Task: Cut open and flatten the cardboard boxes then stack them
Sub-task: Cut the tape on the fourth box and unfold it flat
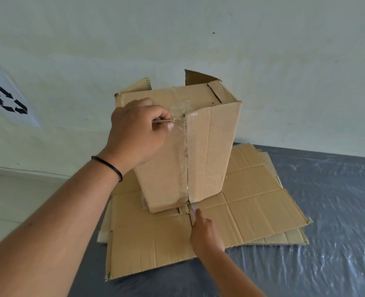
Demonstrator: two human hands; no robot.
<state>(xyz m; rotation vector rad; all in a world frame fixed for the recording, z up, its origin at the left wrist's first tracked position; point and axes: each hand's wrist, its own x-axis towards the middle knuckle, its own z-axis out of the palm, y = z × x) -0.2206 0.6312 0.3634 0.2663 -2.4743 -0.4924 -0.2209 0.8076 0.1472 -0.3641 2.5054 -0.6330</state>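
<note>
Fingers of my right hand pinched the tape end at the box's lower edge, low centre. Flattened cardboard sheets lay stacked beneath the upright cardboard box. Farther up, my left hand gripped a small blade against the taped seam.

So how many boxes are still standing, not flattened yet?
1. The upright box stands on the flattened cardboard pile, steadied by the left hand. Nothing else unflattened shows, though some may lie outside the view.
</note>
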